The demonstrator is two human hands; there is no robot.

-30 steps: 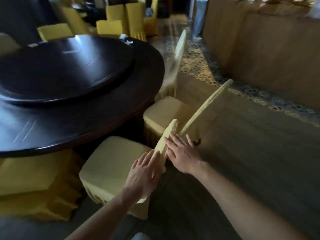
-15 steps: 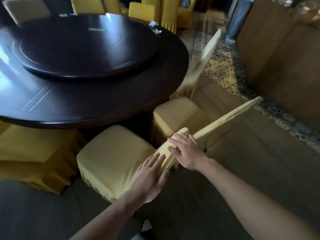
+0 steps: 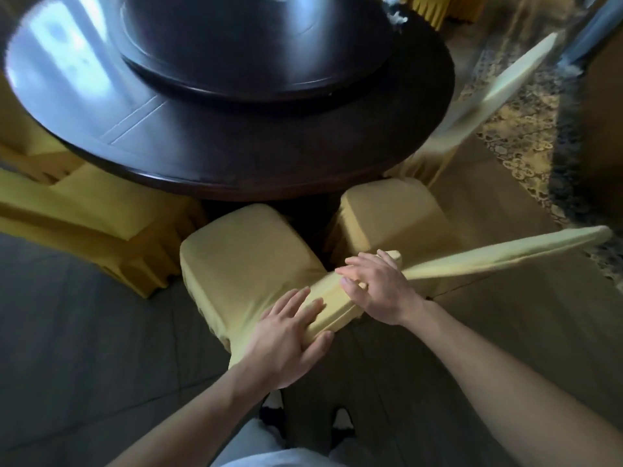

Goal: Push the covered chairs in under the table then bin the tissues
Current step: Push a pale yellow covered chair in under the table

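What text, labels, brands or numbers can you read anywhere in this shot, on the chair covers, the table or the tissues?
None: no readable text shows in the head view.
Chair cover under the left hand and right hand: plain yellow fabric, no label visible.
Table: bare dark wood, only glare and inlaid lines.
Tissues at the far table edge: blurred, no print can be made out.

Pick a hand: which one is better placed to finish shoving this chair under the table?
Left, probably. The left hand lies flat on the chair back's near end, behind the seat and facing the table. The right hand rests further along, nearer the next chair.
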